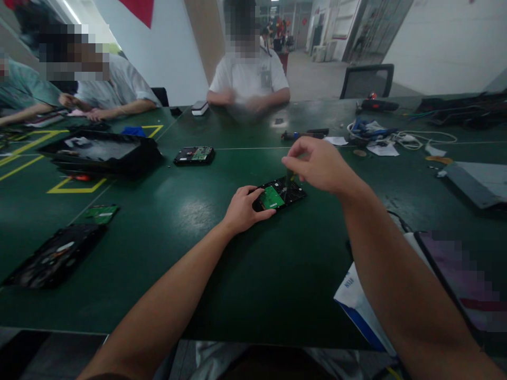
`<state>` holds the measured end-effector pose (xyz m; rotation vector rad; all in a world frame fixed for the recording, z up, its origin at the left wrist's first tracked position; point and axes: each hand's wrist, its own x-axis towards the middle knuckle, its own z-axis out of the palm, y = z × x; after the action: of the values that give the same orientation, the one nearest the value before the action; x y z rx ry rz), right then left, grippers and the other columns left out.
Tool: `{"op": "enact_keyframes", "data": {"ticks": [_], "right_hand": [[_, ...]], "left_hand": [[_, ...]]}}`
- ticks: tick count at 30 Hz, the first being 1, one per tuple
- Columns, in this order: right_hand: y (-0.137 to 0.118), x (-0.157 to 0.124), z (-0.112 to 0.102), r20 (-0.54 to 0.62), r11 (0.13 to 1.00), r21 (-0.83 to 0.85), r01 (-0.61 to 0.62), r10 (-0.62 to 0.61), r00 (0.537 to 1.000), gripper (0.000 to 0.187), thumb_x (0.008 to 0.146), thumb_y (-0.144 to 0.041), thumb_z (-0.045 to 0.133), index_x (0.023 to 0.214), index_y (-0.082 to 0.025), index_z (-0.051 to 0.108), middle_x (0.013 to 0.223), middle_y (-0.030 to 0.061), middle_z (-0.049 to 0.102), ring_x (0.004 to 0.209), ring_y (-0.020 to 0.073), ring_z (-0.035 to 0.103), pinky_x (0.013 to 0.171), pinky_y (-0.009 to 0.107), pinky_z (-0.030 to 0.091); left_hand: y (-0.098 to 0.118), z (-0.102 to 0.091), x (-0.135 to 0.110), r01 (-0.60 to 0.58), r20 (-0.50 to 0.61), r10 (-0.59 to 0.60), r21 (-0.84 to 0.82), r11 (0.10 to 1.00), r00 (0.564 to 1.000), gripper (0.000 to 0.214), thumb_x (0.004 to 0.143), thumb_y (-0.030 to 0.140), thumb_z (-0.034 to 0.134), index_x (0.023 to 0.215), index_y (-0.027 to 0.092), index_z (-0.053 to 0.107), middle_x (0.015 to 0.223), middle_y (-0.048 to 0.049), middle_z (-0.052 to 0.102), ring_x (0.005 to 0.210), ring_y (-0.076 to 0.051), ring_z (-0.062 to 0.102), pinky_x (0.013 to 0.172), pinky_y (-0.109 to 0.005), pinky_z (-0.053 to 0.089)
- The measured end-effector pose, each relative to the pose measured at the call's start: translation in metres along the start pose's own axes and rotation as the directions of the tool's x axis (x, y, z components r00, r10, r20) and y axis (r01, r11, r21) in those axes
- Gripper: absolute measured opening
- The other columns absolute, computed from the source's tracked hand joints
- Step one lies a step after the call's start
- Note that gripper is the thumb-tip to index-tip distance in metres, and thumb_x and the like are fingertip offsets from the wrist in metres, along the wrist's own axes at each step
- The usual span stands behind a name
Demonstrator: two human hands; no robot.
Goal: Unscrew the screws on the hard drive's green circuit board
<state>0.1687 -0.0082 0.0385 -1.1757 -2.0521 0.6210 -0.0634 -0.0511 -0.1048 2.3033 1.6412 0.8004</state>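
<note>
A black hard drive (296, 195) with a green circuit board (272, 197) lies flat on the green table in front of me. My left hand (244, 210) grips its left end, thumb along the near edge and fingers over the far edge. Above the drive's right part, my right hand (317, 164) pinches the top of a screwdriver (289, 180) between thumb and fingertips. The screwdriver stands roughly upright, its lower end at the drive's surface; the exact contact point is too small to make out.
Another hard drive (194, 155) lies farther back, left of centre. At the left are an opened drive casing (55, 256), a loose green board (101, 213) and a black tray (152, 153). A tablet-like device (459, 279) lies near my right forearm. Cables (431, 136) lie behind; people sit opposite.
</note>
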Motion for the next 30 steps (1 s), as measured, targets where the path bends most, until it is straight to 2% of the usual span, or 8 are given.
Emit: {"op": "enact_keyframes", "data": {"ticks": [3, 7, 10, 14, 17, 22, 25, 30], "right_hand": [[-0.0012, -0.0008, 0.0013, 0.084, 0.996, 0.088, 0.018, -0.026, 0.996, 0.024, 0.096, -0.046, 0.068, 0.093, -0.022, 0.068, 0.09, 0.0062, 0.074, 0.062, 0.0155, 0.061, 0.058, 0.034, 0.045], [-0.0016, -0.0007, 0.002, 0.19, 0.988, 0.153, 0.003, -0.032, 0.981, 0.03, 0.105, -0.046, 0.051, 0.109, -0.022, 0.069, 0.073, 0.0026, 0.069, 0.059, 0.0156, 0.062, 0.058, 0.032, 0.047], [-0.0006, -0.0001, 0.0009, 0.154, 0.994, 0.099, 0.04, -0.055, 0.987, 0.027, 0.104, -0.044, 0.053, 0.112, -0.024, 0.07, 0.071, 0.0018, 0.068, 0.063, 0.0171, 0.063, 0.061, 0.033, 0.047], [-0.0003, 0.0005, -0.0008, 0.028, 0.998, 0.004, 0.067, -0.067, 0.997, 0.023, 0.092, -0.044, 0.072, 0.09, -0.021, 0.07, 0.088, 0.007, 0.074, 0.078, 0.0213, 0.066, 0.068, 0.035, 0.047], [-0.0017, 0.0003, -0.0008, -0.002, 0.999, -0.033, 0.034, -0.034, 0.999, 0.022, 0.088, -0.04, 0.076, 0.085, -0.02, 0.067, 0.087, 0.008, 0.073, 0.078, 0.0215, 0.064, 0.066, 0.035, 0.045], [-0.0018, 0.0, 0.0019, 0.046, 0.995, 0.09, 0.038, -0.043, 0.998, 0.02, 0.096, -0.041, 0.068, 0.094, -0.021, 0.065, 0.097, 0.0073, 0.075, 0.064, 0.0145, 0.06, 0.058, 0.032, 0.044], [-0.0001, 0.0005, 0.0034, 0.118, 0.986, 0.167, 0.015, -0.035, 0.992, 0.022, 0.103, -0.041, 0.057, 0.104, -0.022, 0.066, 0.091, 0.006, 0.073, 0.06, 0.0137, 0.06, 0.056, 0.032, 0.046], [0.0015, 0.0014, 0.0018, 0.13, 0.995, 0.083, 0.06, -0.071, 0.989, 0.021, 0.099, -0.038, 0.061, 0.108, -0.022, 0.071, 0.09, 0.0059, 0.073, 0.07, 0.0176, 0.065, 0.065, 0.035, 0.049]], "left_hand": [[-0.0004, 0.0006, 0.0001, 0.0, -0.003, 0.0, 0.009, 1.0, 1.0, 0.075, 0.083, 0.065, 0.077, 0.142, 0.019, 0.065, 0.142, -0.0163, 0.061, 0.134, -0.037, 0.055, 0.115, -0.053, 0.046], [-0.0015, 0.0017, 0.0003, 0.005, -0.001, -0.005, 0.005, 1.0, 1.0, 0.077, 0.083, 0.065, 0.077, 0.143, 0.019, 0.065, 0.141, -0.0166, 0.061, 0.134, -0.037, 0.055, 0.116, -0.053, 0.046], [-0.0017, 0.0014, 0.0004, 0.004, 0.001, -0.004, 0.007, 1.0, 1.0, 0.076, 0.083, 0.066, 0.077, 0.143, 0.021, 0.065, 0.142, -0.0156, 0.061, 0.134, -0.037, 0.055, 0.115, -0.053, 0.046], [-0.0009, 0.0003, 0.0003, -0.001, 0.001, 0.001, 0.003, 1.0, 1.0, 0.076, 0.083, 0.065, 0.077, 0.142, 0.02, 0.065, 0.142, -0.0161, 0.061, 0.134, -0.037, 0.055, 0.115, -0.053, 0.047], [-0.0003, 0.0001, 0.0001, 0.003, 0.001, -0.003, 0.001, 1.0, 1.0, 0.076, 0.083, 0.065, 0.077, 0.142, 0.02, 0.065, 0.142, -0.0167, 0.061, 0.134, -0.037, 0.055, 0.115, -0.053, 0.047], [-0.0012, 0.0018, 0.0003, -0.013, -0.011, 0.013, 0.014, 1.0, 1.0, 0.075, 0.083, 0.064, 0.077, 0.141, 0.017, 0.066, 0.139, -0.0167, 0.062, 0.132, -0.036, 0.056, 0.115, -0.051, 0.047], [-0.0016, 0.0022, 0.0003, -0.01, -0.011, 0.01, 0.015, 1.0, 1.0, 0.076, 0.083, 0.064, 0.077, 0.142, 0.017, 0.066, 0.139, -0.0169, 0.062, 0.132, -0.036, 0.056, 0.114, -0.051, 0.047], [-0.0011, 0.0012, 0.0, -0.009, -0.014, 0.009, 0.01, 1.0, 1.0, 0.074, 0.083, 0.064, 0.078, 0.141, 0.02, 0.066, 0.139, -0.0156, 0.062, 0.132, -0.036, 0.056, 0.114, -0.052, 0.047]]}}
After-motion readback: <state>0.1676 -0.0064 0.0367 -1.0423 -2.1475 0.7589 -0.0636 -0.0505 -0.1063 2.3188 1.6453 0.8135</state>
